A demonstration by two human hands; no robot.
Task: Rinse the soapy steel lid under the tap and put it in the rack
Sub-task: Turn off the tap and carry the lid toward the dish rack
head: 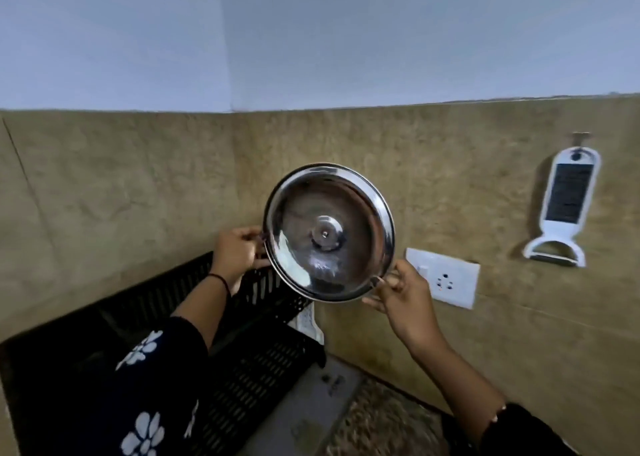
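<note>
The round steel lid [329, 232] is held up on edge in front of the tiled wall, its shiny underside and centre knob rivet facing me. My left hand [239, 251] grips its left rim. My right hand [398, 291] pinches the lower right rim. Below and to the left of the lid stands the black slotted plastic rack [249, 362], which fills the lower left of the view. The lid hangs just above the rack's far right corner. No tap is in view.
A white switch and socket plate [446, 279] is on the wall just right of my right hand. A white peeler-shaped holder [564, 209] hangs farther right. A grey mat [311, 410] lies on the speckled counter beside the rack.
</note>
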